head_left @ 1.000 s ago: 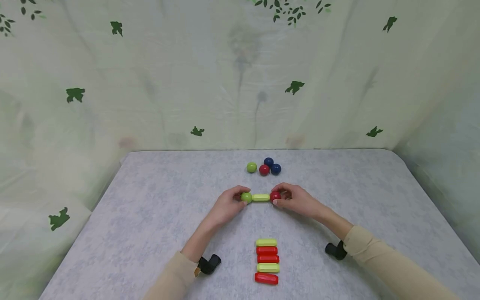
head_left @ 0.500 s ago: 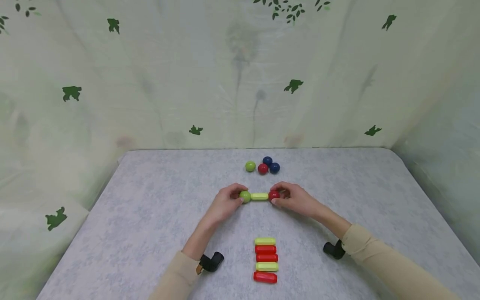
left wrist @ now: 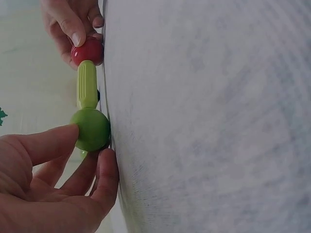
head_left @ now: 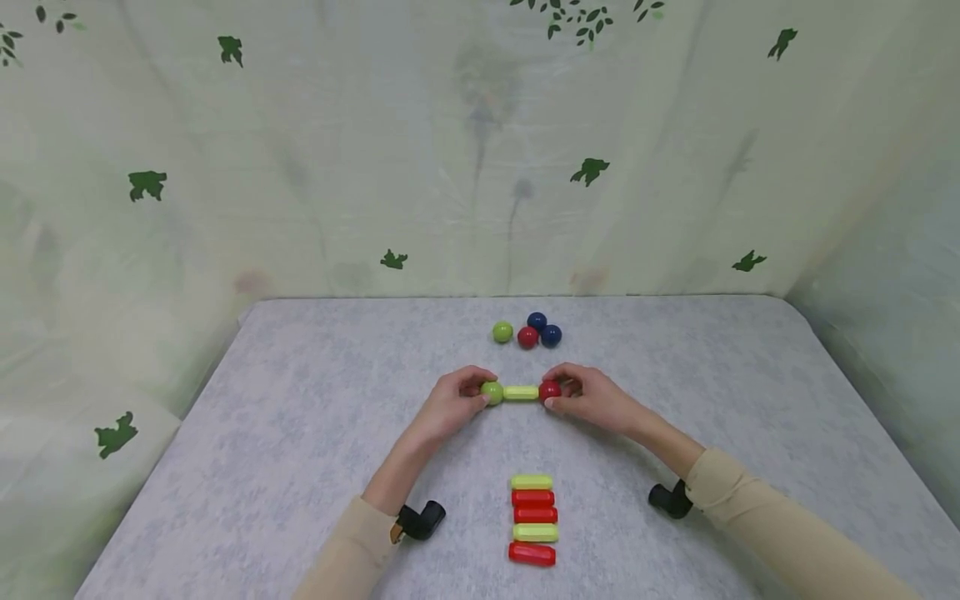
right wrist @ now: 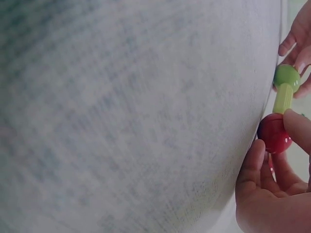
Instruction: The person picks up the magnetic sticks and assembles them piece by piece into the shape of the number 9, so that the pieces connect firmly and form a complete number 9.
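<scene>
My left hand (head_left: 450,407) pinches a green ball (left wrist: 92,129) between thumb and fingers. At the other end of a short yellow-green rod (head_left: 521,392), my right hand (head_left: 600,400) pinches a red ball (right wrist: 274,133). Ball, rod and ball stand in one straight line, running left to right in the head view. The rod meets a ball at each end, and the row lies low over the table surface. In the left wrist view the rod shows grooves along its side. Parts of both balls are covered by fingers.
Behind the hands sit a loose green ball (head_left: 502,332), a red ball (head_left: 528,337) and two blue balls (head_left: 551,336). Nearer the front, several red and yellow-green rods (head_left: 533,515) lie stacked in a column on the grey table (head_left: 300,417). A patterned curtain hangs behind.
Both hands keep their hold on the two balls in the same place. Only a slight shift of the head view and a small movement of the left forearm show.
</scene>
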A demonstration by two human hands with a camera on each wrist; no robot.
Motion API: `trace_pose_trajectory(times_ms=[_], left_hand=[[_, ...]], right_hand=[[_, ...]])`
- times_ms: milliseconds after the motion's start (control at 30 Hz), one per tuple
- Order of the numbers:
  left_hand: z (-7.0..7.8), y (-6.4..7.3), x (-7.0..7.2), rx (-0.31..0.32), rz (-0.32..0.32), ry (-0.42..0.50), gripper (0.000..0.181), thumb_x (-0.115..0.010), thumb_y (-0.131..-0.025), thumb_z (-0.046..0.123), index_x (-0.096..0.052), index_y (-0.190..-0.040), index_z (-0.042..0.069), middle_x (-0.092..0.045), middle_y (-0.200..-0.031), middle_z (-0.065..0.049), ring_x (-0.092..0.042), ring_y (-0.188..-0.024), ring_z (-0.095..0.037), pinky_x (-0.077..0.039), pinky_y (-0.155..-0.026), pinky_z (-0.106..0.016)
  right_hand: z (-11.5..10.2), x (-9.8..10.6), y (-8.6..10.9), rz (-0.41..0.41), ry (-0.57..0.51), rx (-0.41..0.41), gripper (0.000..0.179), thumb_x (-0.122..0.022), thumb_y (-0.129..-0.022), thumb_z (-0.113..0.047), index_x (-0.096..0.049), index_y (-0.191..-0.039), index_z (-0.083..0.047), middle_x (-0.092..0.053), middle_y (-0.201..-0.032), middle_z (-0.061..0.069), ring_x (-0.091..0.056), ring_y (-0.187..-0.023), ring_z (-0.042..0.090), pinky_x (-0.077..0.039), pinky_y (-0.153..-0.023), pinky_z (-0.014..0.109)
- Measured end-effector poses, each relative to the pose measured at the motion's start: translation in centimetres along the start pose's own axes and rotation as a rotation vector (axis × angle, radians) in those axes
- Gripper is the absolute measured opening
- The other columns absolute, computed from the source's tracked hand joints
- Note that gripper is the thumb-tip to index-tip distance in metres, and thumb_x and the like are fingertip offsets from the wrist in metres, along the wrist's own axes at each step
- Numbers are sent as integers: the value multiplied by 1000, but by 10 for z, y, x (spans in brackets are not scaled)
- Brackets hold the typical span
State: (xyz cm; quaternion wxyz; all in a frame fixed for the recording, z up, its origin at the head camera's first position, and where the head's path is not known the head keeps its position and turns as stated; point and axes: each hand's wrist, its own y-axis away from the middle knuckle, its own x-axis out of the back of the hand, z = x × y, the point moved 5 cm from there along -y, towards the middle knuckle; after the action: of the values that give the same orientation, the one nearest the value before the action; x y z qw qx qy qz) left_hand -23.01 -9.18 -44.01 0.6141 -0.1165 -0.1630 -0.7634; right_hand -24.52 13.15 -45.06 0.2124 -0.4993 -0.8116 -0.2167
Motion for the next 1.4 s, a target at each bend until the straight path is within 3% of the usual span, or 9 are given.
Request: trace_pose_trajectory(times_ms=[467, 633, 833, 1033, 1133, 1400], left_hand=[[-6, -2, -1, 42, -7, 44, 28, -63, -93, -1, -67, -119, 7, -62, -118, -7, -54, -101, -23, -46, -85, -35], [-6, -1, -1, 51, -11, 71, 29, -62, -93, -1, -66, -121, 6, -63, -122, -8, -55, -106, -23, -47, -87, -36], [-5, -1, -1, 58, -15, 99, 30, -61, -93, -2, -66, -122, 5, -63, -121, -8, -55, -105, -23, -47, -83, -35], [-5, -1, 0, 60, -17, 107, 29, -62, -93, -2, -66, -121, 5, -63, -121, -8, -56, -105, -23, -47, -84, -34], [-6, -1, -1, 58, -15, 108, 29, -62, -93, -2, -67, -120, 5, -63, -121, -8, -56, -104, -23, -47, -84, -34], [-6, -1, -1, 54, -9, 103, 29, -62, -93, -2, -66, -121, 5, -64, -120, -9, -56, -104, -23, -47, -85, -35]], right_hand=[[1, 0, 1, 4, 0, 8, 35, -73, -91, -18, -62, -122, -10, -63, -107, 2, -56, -93, 20, -49, -80, 34], [0, 0, 5, 12, -9, -10, 40, -71, -92, -18, -59, -128, -8, -62, -113, 4, -57, -96, 21, -50, -82, 34], [-8, 7, 21, 71, 3, -23, 43, -68, -94, -18, -56, -133, -9, -60, -127, 5, -59, -103, 21, -52, -83, 37], [-17, 8, 43, 146, 20, 30, 32, -66, -95, -14, -61, -126, -10, -61, -123, 6, -60, -101, 19, -51, -88, 39], [-22, 0, 53, 107, 28, 57, 26, -67, -94, -14, -64, -120, -11, -64, -116, 3, -60, -98, 16, -51, -86, 36], [-31, -32, 67, -172, 24, 104, 21, -68, -93, -16, -68, -114, -16, -66, -101, -7, -58, -89, 15, -49, -78, 30]])
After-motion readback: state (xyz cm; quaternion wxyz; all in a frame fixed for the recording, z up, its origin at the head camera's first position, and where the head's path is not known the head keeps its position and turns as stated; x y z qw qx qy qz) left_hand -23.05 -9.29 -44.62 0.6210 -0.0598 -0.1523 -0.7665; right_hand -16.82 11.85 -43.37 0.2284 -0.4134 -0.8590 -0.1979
